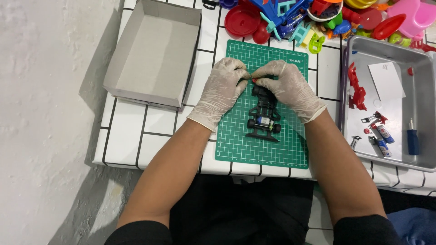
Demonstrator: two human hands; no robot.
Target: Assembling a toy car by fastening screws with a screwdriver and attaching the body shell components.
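Observation:
A black toy car chassis [264, 119] with a small motor lies on a green cutting mat [236, 145]. Both my hands wear pale gloves. My left hand [222, 88] and my right hand [288, 86] meet above the chassis's far end, fingertips pinched together on a small red part [254, 80]. Which hand carries the part I cannot tell for sure; both touch it. My right hand also rests over the chassis's far end.
An open grey cardboard box [154, 54] sits at the left. A metal tray [427, 113] at the right holds red car parts, batteries, a blue screwdriver and a white card. Several colourful plastic toys [318, 18] are piled along the far edge of the white tiled table.

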